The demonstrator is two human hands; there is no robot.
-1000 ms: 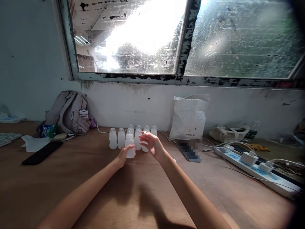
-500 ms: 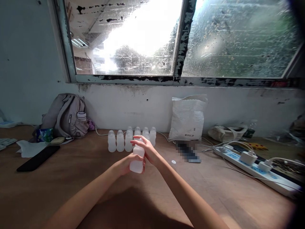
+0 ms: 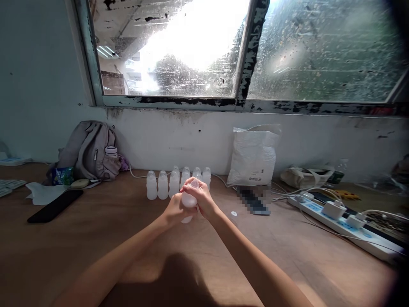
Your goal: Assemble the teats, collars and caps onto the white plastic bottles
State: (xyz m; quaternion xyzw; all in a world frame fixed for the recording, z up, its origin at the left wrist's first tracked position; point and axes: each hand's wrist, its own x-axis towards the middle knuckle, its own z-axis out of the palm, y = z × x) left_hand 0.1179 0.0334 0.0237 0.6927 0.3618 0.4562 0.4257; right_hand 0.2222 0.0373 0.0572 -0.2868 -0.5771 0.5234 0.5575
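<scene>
A frosted white baby bottle is held over the table in both hands, its clear top tilted toward me. My left hand is wrapped round the lower body, and part of the base shows below it. Around the top, my right hand is closed, with fingers over the far side and thumb at the near side. Just behind the hands stands a row of similar bottles, upright with clear caps; the hands partly cover those on the right. A small white disc lies right of my right hand.
At the back left sit a grey backpack and a black phone-like slab. A white padded bag leans on the wall, a blurred dark object before it. A power strip with cables lies right.
The bottle has tipped so its top points more toward me. My right hand has gone from fingers stretched over the bottle to a closed grip round its top. The view has shifted slightly.
</scene>
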